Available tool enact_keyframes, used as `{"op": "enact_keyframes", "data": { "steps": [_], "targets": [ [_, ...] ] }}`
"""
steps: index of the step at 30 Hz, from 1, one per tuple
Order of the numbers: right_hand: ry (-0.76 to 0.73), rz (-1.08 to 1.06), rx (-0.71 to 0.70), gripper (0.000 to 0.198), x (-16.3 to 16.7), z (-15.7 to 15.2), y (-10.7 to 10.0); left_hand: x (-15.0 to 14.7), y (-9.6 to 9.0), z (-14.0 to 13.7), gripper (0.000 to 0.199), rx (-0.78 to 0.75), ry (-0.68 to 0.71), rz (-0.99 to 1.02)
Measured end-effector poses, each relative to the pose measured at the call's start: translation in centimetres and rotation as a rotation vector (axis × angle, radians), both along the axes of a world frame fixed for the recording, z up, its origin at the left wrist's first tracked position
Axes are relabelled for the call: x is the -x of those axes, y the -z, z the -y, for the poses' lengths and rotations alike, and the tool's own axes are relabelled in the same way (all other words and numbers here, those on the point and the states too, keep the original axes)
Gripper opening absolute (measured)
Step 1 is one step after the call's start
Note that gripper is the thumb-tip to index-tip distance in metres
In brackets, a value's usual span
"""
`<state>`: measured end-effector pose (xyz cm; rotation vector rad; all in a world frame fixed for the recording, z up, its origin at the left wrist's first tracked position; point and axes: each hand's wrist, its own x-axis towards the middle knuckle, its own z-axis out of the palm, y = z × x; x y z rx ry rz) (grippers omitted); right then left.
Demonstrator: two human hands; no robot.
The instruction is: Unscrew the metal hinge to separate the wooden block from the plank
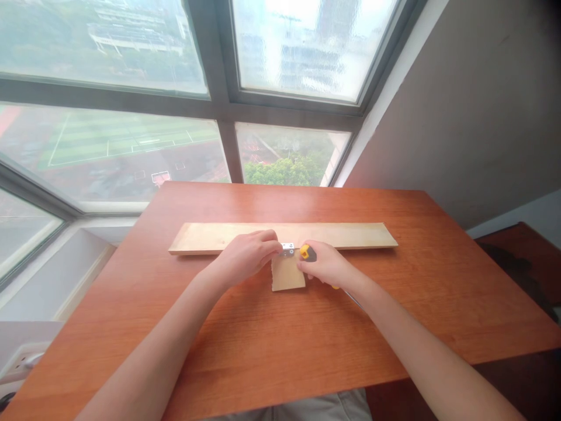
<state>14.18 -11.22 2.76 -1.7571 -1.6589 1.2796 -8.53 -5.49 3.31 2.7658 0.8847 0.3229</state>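
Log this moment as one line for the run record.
left hand: on metal hinge | right hand: grips yellow-handled tool | small wood block against long plank

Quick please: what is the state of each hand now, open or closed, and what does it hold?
Left hand: closed, fingers pinching the small metal hinge at the long board.
Right hand: closed around the yellow-handled tool, beside the small wood block.
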Motion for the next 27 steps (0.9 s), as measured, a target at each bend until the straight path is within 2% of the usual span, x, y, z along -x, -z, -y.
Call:
{"op": "enact_keyframes", "data": {
  "steps": [12, 19, 27],
  "targets": [
    [0.019, -0.14, 0.088, 0.013, 0.0, -0.1, -0.7, 0.0, -0.6, 0.5, 0.02, -0.059, 0.011, -0.071],
    [0.049, -0.15, 0.098, 0.014, 0.2, -0.1, -0.8, 0.0, -0.1, 0.5, 0.023, -0.095, 0.028, -0.088],
    [0.055, -0.163, 0.117, 0.014, 0.6, -0.1, -1.2, -1.5, 0.0, 1.0, 0.02, -0.239, -0.042, -0.31]
  ]
}}
